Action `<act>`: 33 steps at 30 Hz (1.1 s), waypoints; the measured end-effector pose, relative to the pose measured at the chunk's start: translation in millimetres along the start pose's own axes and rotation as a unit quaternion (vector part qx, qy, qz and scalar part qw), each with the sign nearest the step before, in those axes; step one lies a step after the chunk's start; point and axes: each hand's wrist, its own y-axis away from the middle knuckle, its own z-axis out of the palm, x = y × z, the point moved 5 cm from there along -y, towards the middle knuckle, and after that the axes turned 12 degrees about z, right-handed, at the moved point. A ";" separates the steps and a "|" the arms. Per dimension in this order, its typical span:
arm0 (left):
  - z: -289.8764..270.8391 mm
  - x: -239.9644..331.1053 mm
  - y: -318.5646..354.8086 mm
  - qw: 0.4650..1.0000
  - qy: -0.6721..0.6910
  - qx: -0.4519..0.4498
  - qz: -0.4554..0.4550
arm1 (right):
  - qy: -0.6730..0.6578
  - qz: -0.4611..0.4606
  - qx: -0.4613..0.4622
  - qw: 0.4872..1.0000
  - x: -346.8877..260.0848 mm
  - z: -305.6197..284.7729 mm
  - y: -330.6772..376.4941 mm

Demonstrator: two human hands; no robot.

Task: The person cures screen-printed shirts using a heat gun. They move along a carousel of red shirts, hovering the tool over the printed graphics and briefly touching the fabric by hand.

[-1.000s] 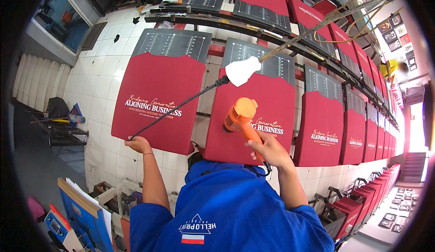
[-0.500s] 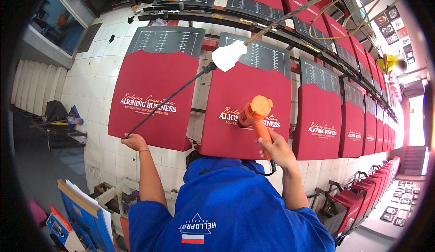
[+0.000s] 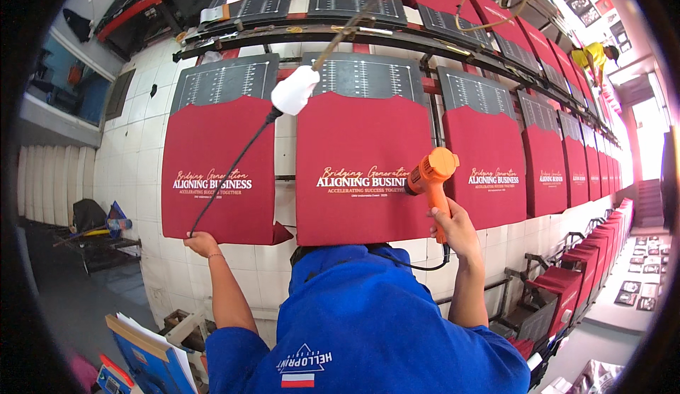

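Note:
My right hand (image 3: pixel 457 231) is closed round the handle of an orange hot-air gun (image 3: pixel 440 164). Its dark nozzle points left and down, over the right end of the white and gold print on a dark red fabric piece (image 3: pixel 361 139). My left hand (image 3: pixel 203 244) grips a black cable (image 3: pixel 230 171) at the near left corner of another red fabric piece (image 3: pixel 218 139). That cable climbs to a white connector (image 3: pixel 294 91) hanging from a rod above the boards. Both pieces lie flat on dark boards with white ruled marks (image 3: pixel 225 81).
More boards with printed red fabric (image 3: pixel 483 146) run off to the right. Behind them stretches a dark rail (image 3: pixel 283 34), with a second row beyond. A person in yellow (image 3: pixel 591 55) stands far right. Red-covered boards (image 3: pixel 559 288) line the lower right; a blue panel (image 3: pixel 145 355) leans lower left.
The hot-air gun has moved right across the middle fabric piece, from over the print's middle to its right end. The view has shifted, and more of the person in yellow shows.

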 end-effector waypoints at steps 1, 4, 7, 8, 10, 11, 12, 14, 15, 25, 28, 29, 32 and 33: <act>-0.5 -3.2 0.3 1.000 -0.003 -0.009 0.016 | -0.015 -0.006 0.010 1.000 1.6 -4.4 0.1; -4.4 -13.0 -1.3 0.998 -0.005 -0.035 0.044 | -0.065 0.011 -0.010 0.998 4.8 -8.8 1.3; -11.9 -9.3 3.9 0.991 -0.043 -0.101 0.078 | -0.108 0.026 -0.026 0.993 12.0 -14.3 0.5; -16.1 -9.6 -0.2 0.988 -0.054 -0.102 0.100 | -0.084 0.017 -0.008 0.996 12.3 -12.7 1.4; -24.0 -18.2 -13.2 0.981 -0.078 -0.104 0.145 | -0.037 0.003 0.027 0.999 12.2 -4.7 4.9; -28.5 -18.5 -20.9 0.979 -0.091 -0.103 0.150 | -0.069 0.007 0.005 0.998 16.3 -1.9 4.1; -31.1 -21.7 -25.4 0.977 -0.102 -0.105 0.153 | -0.096 0.010 -0.014 0.995 18.1 -2.9 2.9; -36.1 -26.3 -41.4 0.975 -0.108 -0.102 0.167 | -0.143 0.021 -0.032 0.989 21.2 -0.1 3.4; -37.0 -27.8 -54.0 0.974 -0.100 -0.095 0.179 | -0.133 0.011 -0.019 0.991 22.2 3.3 4.7; -15.6 -3.5 -140.1 0.958 -0.206 -0.069 0.186 | -0.122 -0.014 0.084 0.989 14.1 62.1 18.5; 0.9 -2.2 -155.9 0.946 -0.148 -0.142 0.250 | -0.171 0.001 0.078 0.982 10.8 79.7 24.9; 5.3 -2.2 -160.1 0.940 -0.137 -0.166 0.265 | -0.200 0.009 0.068 0.977 11.9 84.4 27.0; 17.1 -1.4 -164.9 0.928 -0.118 -0.194 0.295 | -0.171 -0.022 0.110 0.979 10.4 106.1 28.0; 16.8 -1.9 -166.3 0.928 -0.123 -0.192 0.295 | -0.149 -0.028 0.126 0.980 7.6 113.1 30.2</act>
